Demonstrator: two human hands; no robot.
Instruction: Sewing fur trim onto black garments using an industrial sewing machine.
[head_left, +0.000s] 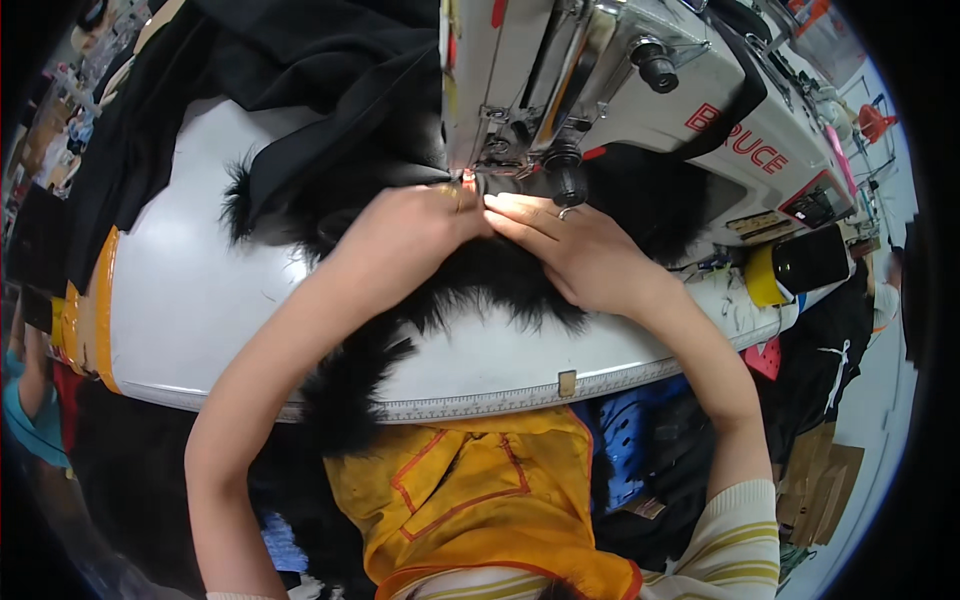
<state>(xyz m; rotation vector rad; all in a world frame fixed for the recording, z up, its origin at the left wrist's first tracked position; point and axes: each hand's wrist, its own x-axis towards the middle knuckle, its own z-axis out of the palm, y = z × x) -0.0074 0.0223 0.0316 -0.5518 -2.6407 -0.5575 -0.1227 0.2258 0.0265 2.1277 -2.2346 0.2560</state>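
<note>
White table (240,330) in front of me, measuring tape (500,397) along its near edge, orange-yellow tape (106,310) over its left end. Clutter around the rim of the view, bent by the lens. Another person's teal sleeve (32,425) at far left.

Head view: white sewing machine (725,125) with red lettering stands at top centre to right, tension knobs (655,68) facing me. Workpiece is black fabric (330,165) with black fur trim (470,285). Fabric spreads to upper left over the table; fur runs under and below my hands, one strand of it hanging over the near edge. More black fur (675,215) on the right, beside the machine arm.

Left hand (425,222): fingers curled down on the work, just short of the lit needle area (469,180). Can't tell if it's pinching; fingertips partly hidden. Right hand (595,258): fingers stretched, held close together, pressed on the work just right of the left hand. Thumb hidden, so can't tell if it grips. Fingertips of both nearly meet. Ring on each hand.

Rest: black-and-yellow container (764,280) on the table at right, yellow apron (470,490) with red trim on my lap, blue perforated item (625,445) below the table edge, cardboard (825,490) lower right.
</note>
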